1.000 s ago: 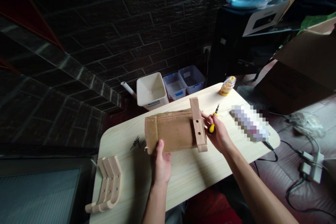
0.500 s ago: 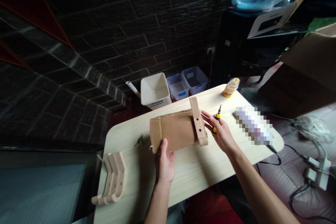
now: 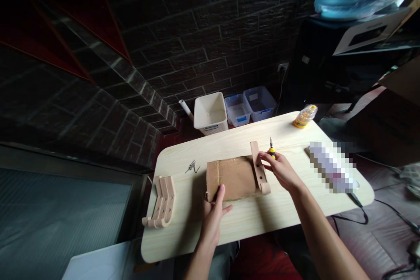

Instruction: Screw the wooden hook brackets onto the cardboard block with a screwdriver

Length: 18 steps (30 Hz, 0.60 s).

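Note:
A brown cardboard box [image 3: 235, 177] is gripped at its near left corner by my left hand [image 3: 211, 218], thumb on top and fingers beneath. Across its right end lies a wooden hook [image 3: 259, 166] with dark holes and a curled near end. My right hand [image 3: 281, 169] keeps a yellow-and-black screwdriver [image 3: 272, 152] in its grasp, bit pointing away from me, while its fingertips touch the hook's upper part. Several dark screws [image 3: 192, 166] lie left of the box. More wooden hooks [image 3: 164, 203] sit side by side at the table's left end.
A bottle with a yellow cap [image 3: 305, 116] stands at the far right corner of the table [image 3: 236, 140]. A blurred-out object [image 3: 333, 167] with a black cable lies at the right. Beyond the far edge are a cream bin [image 3: 210, 113] and clear plastic boxes [image 3: 259, 103].
The view has shifted, so the table appears farther right and lower. My right fingers have moved onto the hook, and the screwdriver sits farther back in my hand. My left hand still grips the box.

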Each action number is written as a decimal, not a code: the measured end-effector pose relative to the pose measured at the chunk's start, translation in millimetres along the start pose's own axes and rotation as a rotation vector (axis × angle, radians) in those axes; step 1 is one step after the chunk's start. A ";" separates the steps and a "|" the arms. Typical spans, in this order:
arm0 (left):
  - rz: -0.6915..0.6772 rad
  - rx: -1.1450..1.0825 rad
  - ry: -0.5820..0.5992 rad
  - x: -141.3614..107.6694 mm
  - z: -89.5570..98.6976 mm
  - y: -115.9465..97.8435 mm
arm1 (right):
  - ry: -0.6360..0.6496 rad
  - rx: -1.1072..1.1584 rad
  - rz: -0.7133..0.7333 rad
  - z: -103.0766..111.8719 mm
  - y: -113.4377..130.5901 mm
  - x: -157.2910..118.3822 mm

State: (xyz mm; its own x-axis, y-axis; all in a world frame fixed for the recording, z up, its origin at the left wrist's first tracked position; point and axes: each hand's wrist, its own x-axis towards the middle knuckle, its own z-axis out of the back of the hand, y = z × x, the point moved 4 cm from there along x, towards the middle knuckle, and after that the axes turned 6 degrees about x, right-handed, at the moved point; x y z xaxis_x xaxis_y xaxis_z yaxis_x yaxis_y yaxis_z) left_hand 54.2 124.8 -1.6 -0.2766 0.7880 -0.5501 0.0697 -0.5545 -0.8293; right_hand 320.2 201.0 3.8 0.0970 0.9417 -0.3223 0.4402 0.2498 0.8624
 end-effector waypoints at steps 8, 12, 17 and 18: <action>-0.311 0.561 0.121 -5.6 81.1 -50.1 | -0.083 0.037 0.036 10.9 2.2 3.5; -0.574 0.876 0.044 22.3 127.6 -109.4 | -0.098 0.050 0.068 15.2 3.0 2.8; -0.616 1.155 0.005 73.6 138.6 -165.0 | -0.120 0.047 0.091 21.0 3.0 4.0; -0.610 1.225 0.025 83.9 132.4 -168.2 | -0.127 0.047 0.095 22.4 3.0 4.4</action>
State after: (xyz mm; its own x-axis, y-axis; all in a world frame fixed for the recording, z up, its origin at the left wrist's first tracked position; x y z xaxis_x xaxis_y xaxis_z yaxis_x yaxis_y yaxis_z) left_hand -107.6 248.8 104.8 0.0604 0.9876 -0.1447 -0.9445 0.0096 -0.3285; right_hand 342.0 200.8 -3.8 0.2512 0.9237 -0.2894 0.4645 0.1473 0.8732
